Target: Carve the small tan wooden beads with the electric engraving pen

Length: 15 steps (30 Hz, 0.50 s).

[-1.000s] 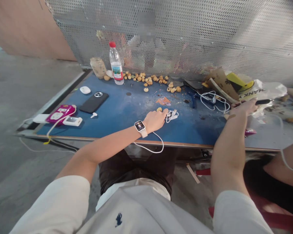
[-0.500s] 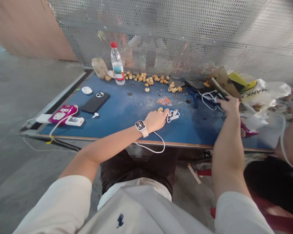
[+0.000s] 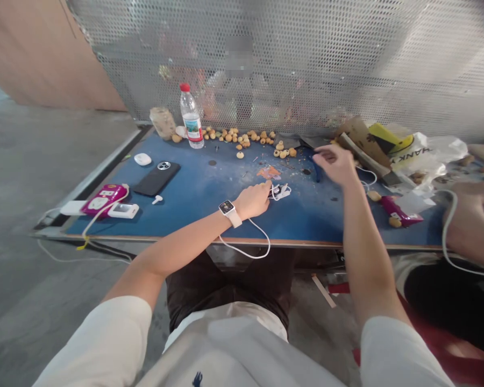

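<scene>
My left hand (image 3: 255,199), with a smartwatch (image 3: 228,209) on its wrist, rests on the blue table (image 3: 201,188). Its fingers are curled and the fingertips touch a small bundle of white cable (image 3: 281,191). The cable loops off the table's front edge below my wrist. My right hand (image 3: 335,162) hovers over the table's back middle, fingers bent and pointing left, beside blue-handled pliers (image 3: 317,167). Whether those fingers hold anything is hidden. A torn orange scrap (image 3: 268,172) lies just beyond my left hand.
Along the back stand a water bottle (image 3: 191,115) and scattered wooden beads (image 3: 246,137) before a perforated metal screen (image 3: 266,54). At left lie a black phone (image 3: 156,179) and pink power strip (image 3: 102,192). Another person's arm (image 3: 471,220) is at right, near a pink object (image 3: 401,210).
My right hand has swung from the far right, over the plastic bag, leftward to the back middle of the table. My left hand has stayed by the cable bundle.
</scene>
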Each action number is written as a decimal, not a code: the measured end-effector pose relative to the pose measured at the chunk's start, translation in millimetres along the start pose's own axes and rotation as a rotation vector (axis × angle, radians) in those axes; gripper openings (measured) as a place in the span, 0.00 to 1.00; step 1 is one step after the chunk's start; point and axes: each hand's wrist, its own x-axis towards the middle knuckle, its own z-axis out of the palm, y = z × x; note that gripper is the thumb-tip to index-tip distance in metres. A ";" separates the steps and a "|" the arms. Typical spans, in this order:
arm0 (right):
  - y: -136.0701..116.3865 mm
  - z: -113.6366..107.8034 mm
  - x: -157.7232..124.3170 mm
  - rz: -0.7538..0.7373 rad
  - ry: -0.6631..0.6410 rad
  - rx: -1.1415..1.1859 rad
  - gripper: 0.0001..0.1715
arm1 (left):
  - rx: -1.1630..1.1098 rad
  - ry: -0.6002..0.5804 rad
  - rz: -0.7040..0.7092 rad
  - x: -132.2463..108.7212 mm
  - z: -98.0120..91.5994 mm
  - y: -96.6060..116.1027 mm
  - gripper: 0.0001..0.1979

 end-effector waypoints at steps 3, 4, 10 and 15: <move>-58.8 30.7 -16.8 -0.308 -0.526 0.158 0.35 | 0.003 0.014 -0.017 -1.4 -4.8 -4.0 0.27; -75.8 39.5 -23.8 -0.376 -0.637 0.140 0.42 | 0.010 0.022 -0.020 -1.9 -6.2 -4.9 0.26; -129.9 68.1 -51.2 -0.423 -0.690 -0.120 0.55 | 0.029 0.118 0.041 0.0 -10.1 -4.7 0.19; -131.9 59.1 -52.9 -0.320 -0.587 -0.231 0.30 | -0.043 0.227 0.064 -1.3 -14.0 -15.3 0.25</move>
